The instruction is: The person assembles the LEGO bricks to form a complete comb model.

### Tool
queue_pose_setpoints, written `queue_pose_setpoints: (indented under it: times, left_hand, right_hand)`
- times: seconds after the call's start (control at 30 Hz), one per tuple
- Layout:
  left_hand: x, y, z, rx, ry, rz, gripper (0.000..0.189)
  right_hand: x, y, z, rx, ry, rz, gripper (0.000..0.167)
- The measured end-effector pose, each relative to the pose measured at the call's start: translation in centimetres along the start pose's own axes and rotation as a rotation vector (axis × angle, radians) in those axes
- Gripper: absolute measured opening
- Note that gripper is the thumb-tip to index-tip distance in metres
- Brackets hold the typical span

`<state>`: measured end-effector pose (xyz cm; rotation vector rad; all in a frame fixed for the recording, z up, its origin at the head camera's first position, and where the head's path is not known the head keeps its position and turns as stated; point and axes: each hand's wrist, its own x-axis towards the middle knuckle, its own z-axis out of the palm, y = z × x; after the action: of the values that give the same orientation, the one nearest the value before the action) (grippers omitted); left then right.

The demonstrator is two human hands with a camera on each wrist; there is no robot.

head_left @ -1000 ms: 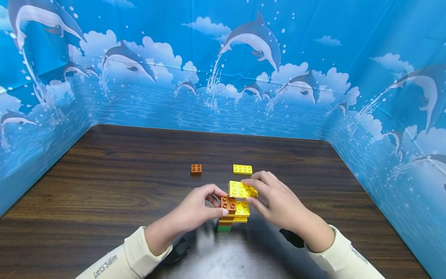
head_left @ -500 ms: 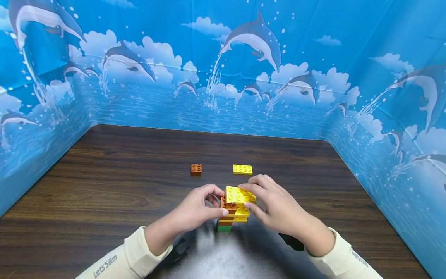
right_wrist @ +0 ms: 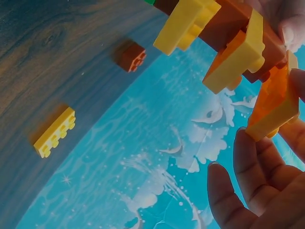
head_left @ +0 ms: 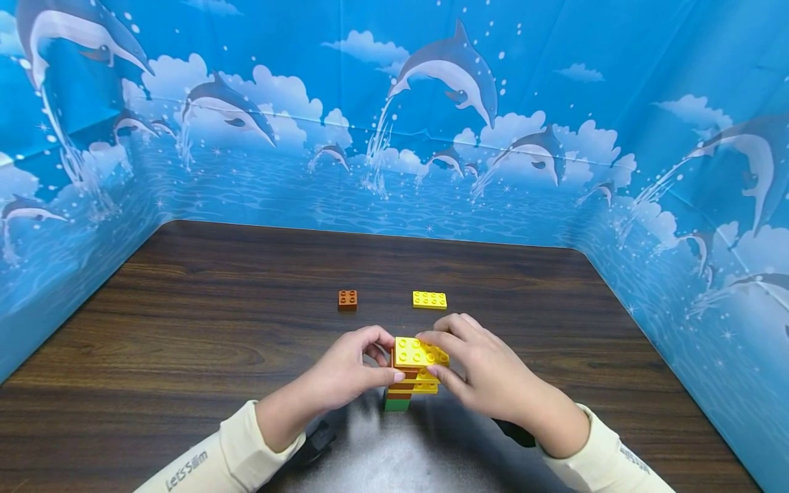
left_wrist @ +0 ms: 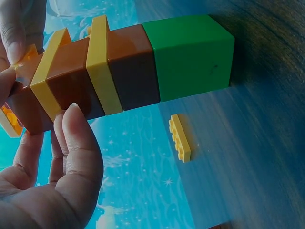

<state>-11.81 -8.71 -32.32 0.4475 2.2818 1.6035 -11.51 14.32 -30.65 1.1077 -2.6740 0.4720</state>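
Observation:
A tower of toy building bricks stands before me, with a green block [left_wrist: 193, 59] at its base. Above that, brown bricks [left_wrist: 76, 76] alternate with thin yellow plates [left_wrist: 102, 67] that jut out to the right. My left hand [head_left: 351, 366] grips the top brown brick [left_wrist: 28, 107] between thumb and fingers. My right hand [head_left: 487, 363] pinches another yellow plate [head_left: 408, 352] by its right part. In the right wrist view this plate [right_wrist: 274, 102] sits slightly tilted over the top brown brick, whose studs partly show beneath it.
A loose brown brick [head_left: 348, 300] and a loose yellow plate [head_left: 429, 300] lie on the dark wooden table [head_left: 216, 308] beyond the tower. A blue dolphin-print curtain [head_left: 277, 171] walls the table's back and sides.
My right hand has brought the yellow plate down and to the left, from above the tower onto the top brown brick. My left hand has stayed in place.

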Motion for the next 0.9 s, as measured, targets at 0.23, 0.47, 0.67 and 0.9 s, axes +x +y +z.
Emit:
queue_pose_setpoints:
  times: [0.23, 0.47, 0.67, 0.9]
  left_hand:
    - [0.02, -0.05, -0.01, 0.01, 0.0, 0.003, 0.036]
    - [0.11, -0.28, -0.11, -0.003, -0.017, 0.02, 0.037]
    - [0.19, -0.45, -0.25, -0.007, -0.035, 0.043, 0.039]
    - [0.09, -0.44, -0.3, -0.006, -0.049, 0.059, 0.042]
  right_hand:
    - [0.09, -0.3, -0.18, -0.027, -0.029, -0.002, 0.04]
    - [0.3, -0.36, -0.31, -0.053, -0.037, -0.032, 0.038]
    - [0.38, -0.35, -0.44, -0.067, -0.039, -0.056, 0.037]
    - [0.52, -0.45, -0.52, -0.084, -0.032, -0.077, 0.038]
